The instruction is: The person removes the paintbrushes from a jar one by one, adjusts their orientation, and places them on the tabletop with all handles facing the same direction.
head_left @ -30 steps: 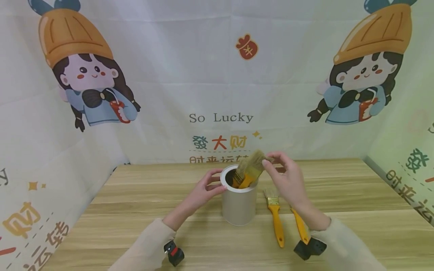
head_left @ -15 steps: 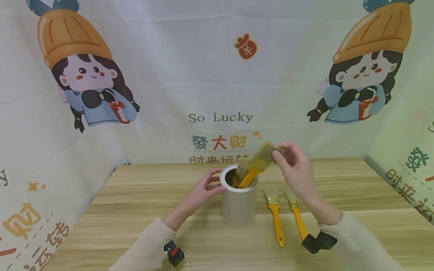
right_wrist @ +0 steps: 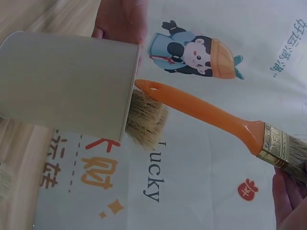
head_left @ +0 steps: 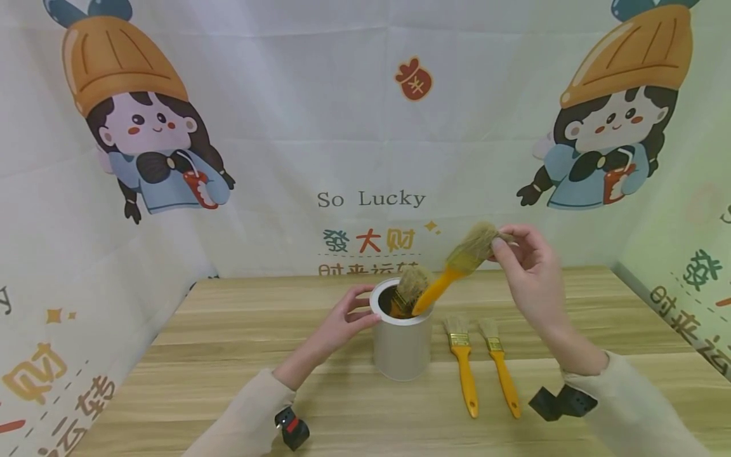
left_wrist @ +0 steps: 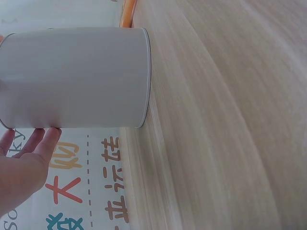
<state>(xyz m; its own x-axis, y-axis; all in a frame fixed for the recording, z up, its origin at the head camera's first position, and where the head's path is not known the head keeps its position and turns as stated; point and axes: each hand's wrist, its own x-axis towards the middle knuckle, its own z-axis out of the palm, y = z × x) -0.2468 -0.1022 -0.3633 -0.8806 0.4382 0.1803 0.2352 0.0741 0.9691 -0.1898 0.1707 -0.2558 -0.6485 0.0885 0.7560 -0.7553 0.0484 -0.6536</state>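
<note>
A grey cylindrical can (head_left: 402, 351) with a white rim stands upright on the table. My left hand (head_left: 342, 322) holds it at its left side near the top, thumb by the front rim. My right hand (head_left: 535, 273) pinches a paintbrush (head_left: 436, 293) by its bristles, up and to the right of the can. This brush is tilted, its orange-yellow handle pointing down-left; in the right wrist view the handle end (right_wrist: 152, 88) is just at the can's mouth. Another paintbrush (head_left: 415, 282) stands in the can, bristles up, its handle mostly hidden inside.
Two paintbrushes lie side by side right of the can: a wider paintbrush (head_left: 465, 365) and a narrower paintbrush (head_left: 504, 368), bristles pointing away. The wooden table (head_left: 228, 355) meets a printed cloth backdrop (head_left: 365, 146) behind and at both sides.
My right hand has moved up and to the right, drawing the pinched paintbrush out of the can until its handle end is at the rim. My left hand and the can stay in place.
</note>
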